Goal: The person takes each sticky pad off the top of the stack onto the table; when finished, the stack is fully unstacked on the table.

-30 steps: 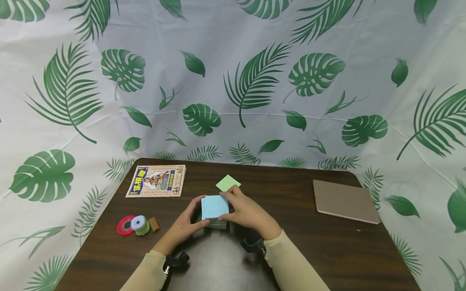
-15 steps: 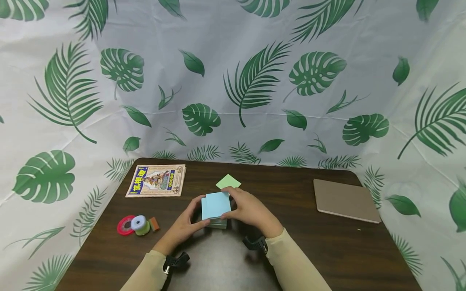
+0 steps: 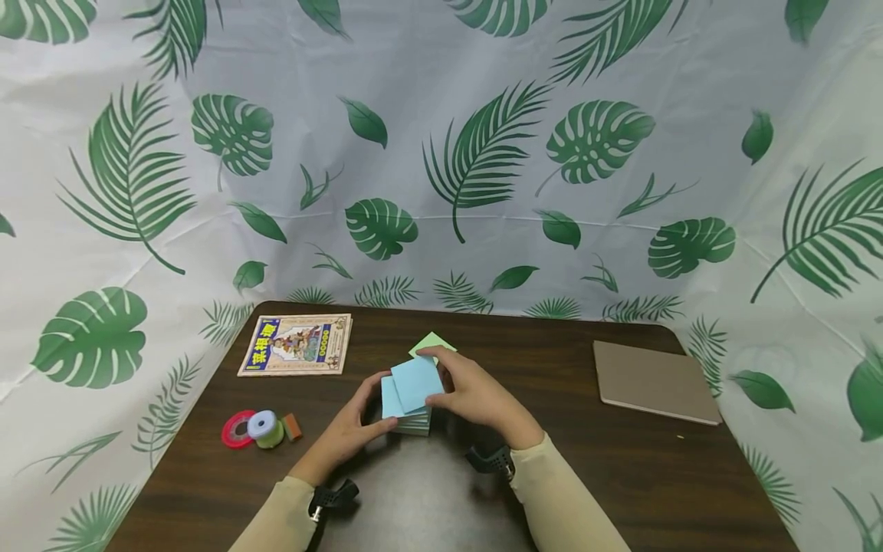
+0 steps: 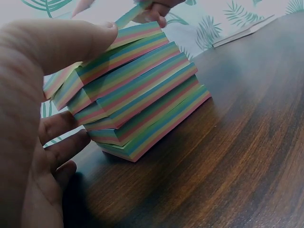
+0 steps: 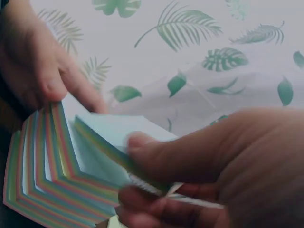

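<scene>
A stack of striped, multicoloured sticky note pads [image 3: 412, 426] with light blue tops stands on the table before me. My left hand [image 3: 350, 424] grips it from the left. In the left wrist view the thumb lies on the upper pads [image 4: 137, 52], and the fingers reach round the side. My right hand [image 3: 476, 395] pinches a thinner sticky note pad [image 3: 418, 382] between thumb and fingers. The right wrist view shows this pad [image 5: 107, 142] tilted, its near edge raised off the stack [image 5: 33, 175]. Whether its far side still touches is hard to tell.
Behind the stack lies a pale green note [image 3: 431, 339]. An illustrated booklet [image 3: 297, 345] is at the back left. A red ring [image 3: 233, 431], a blue-and-green spool [image 3: 265, 428] and a small brown block [image 3: 293, 426] sit at left. A taupe notebook [image 3: 655, 382] lies at right.
My right hand has shifted right with the top pad, which has slid right and turned and tilted away from the stack. The left hand has stayed in place.
</scene>
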Demonstrator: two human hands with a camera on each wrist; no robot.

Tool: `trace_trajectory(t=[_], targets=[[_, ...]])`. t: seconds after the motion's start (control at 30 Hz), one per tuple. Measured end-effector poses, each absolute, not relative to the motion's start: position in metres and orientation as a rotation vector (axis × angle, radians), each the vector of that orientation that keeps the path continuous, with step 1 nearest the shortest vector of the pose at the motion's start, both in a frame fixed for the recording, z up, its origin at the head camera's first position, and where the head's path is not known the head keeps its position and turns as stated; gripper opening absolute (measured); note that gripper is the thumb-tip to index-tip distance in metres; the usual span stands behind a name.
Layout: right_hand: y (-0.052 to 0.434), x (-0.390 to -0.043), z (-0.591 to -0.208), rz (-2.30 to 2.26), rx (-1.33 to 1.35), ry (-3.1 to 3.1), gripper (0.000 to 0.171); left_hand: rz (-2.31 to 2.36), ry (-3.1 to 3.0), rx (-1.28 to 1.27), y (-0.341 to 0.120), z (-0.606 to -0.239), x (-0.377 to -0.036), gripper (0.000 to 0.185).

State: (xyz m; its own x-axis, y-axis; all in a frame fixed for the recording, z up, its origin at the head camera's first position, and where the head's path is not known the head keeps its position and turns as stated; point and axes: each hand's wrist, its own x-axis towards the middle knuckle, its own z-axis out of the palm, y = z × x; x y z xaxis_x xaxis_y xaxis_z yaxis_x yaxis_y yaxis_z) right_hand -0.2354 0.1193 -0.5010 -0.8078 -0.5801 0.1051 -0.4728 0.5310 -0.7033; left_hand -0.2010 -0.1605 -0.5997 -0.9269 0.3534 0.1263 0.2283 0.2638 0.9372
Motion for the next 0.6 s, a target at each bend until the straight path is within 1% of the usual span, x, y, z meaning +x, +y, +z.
trace_trajectory(t=[0.13, 0.27, 0.33, 0.5, 0.6], targets=[[0.1196, -0.234, -0.4997, -1.261, -0.957, 2.593, 0.068, 1.751, 2.416, 0.553, -0.1608, -0.599, -0.2005, 0.081], [0.1187, -0.2332, -0.4999, -1.349, -0.976, 2.618, 0.068, 1.75, 2.419, 0.551, -0.161, -0.5992, -0.2002, 0.08], [0.1185, -0.2337, -0.5005, -1.38, -0.986, 2.652, 0.064, 1.752, 2.419, 0.551, -0.1608, -0.5996, -0.2005, 0.079], [0.1199, -0.2353, -0.4997, -1.459, -0.972, 2.749, 0.042, 1.747, 2.419, 0.538, -0.1606, -0.6008, -0.2011, 0.081], [0.1219, -0.2366, -0.4984, -1.49, -0.914, 2.815, 0.035, 1.742, 2.419, 0.536, -0.1608, -0.6006, -0.2011, 0.083]])
